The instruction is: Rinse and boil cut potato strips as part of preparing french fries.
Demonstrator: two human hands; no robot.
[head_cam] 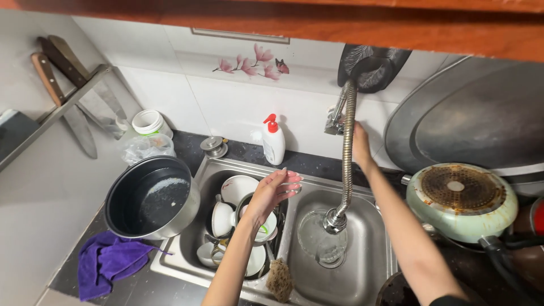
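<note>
The right hand (pixel 359 146), upper centre of the frame, reaches behind the flexible ribbed metal faucet hose (pixel 347 148) and closes on the tap fitting at the wall; how tightly its fingers wrap I cannot tell, since the hose hides them. The left hand (pixel 273 192) hovers mid-frame with flat, spread fingers, holding nothing, above the divider of the stainless double sink (pixel 368 266). The hose's nozzle hangs in the right basin over a clear glass bowl (pixel 320 238), while the left basin is crammed with stacked white ceramic bowls and cups (pixel 238 218). As I see it, a hard burst of water could strike the glass bowl and spray onto the dark counter (pixel 141 286). The loose hose might whip sideways under pressure. The large black-lined metal pot (pixel 150 198) leans on the sink's left rim, and a nudge could tip it into the crockery. The brown scrubber (pixel 279 280) sitting on the front divider edge could slide in.
</note>
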